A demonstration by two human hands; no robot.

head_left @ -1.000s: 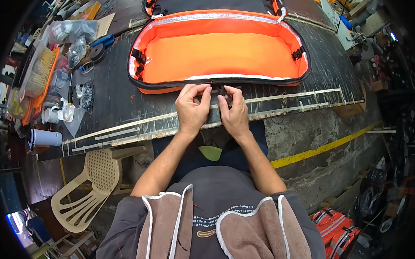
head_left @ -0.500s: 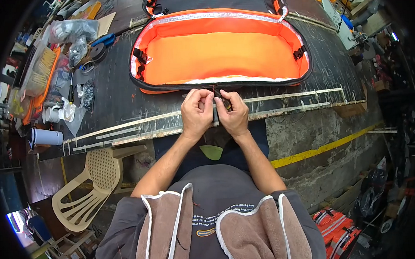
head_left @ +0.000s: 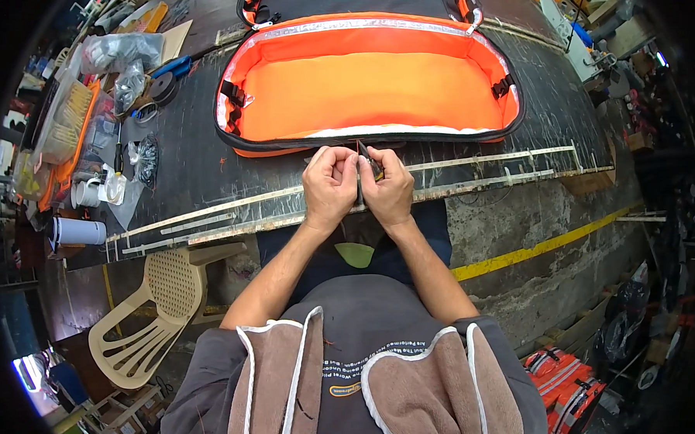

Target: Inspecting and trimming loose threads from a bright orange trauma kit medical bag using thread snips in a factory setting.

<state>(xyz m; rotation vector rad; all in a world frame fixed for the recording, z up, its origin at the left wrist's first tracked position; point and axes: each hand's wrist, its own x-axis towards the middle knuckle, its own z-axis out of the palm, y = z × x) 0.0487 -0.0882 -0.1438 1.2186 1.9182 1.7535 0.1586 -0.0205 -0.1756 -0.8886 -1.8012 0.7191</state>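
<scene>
An orange fabric bag with black edging and silver strips lies unzipped on the dark table, its orange inside facing up. Just in front of its near edge, my left hand is closed, thumb and forefinger pinched together. What sits in that pinch is too small to make out. My right hand almost touches it, fingers curled round a small dark pointed tool with a bit of yellow. The tool's tip pokes out toward the bag; its handle is mostly hidden in the palm.
Left on the table are plastic bags, a clear bin of parts, a tape roll and a white mug. A beige plastic chair stands at the lower left. Another orange bag lies lower right.
The dark tool's tip now shows more plainly between my hands, pointing up toward the bag. Both hands have shifted only slightly, and the bag looks almost unmoved.
</scene>
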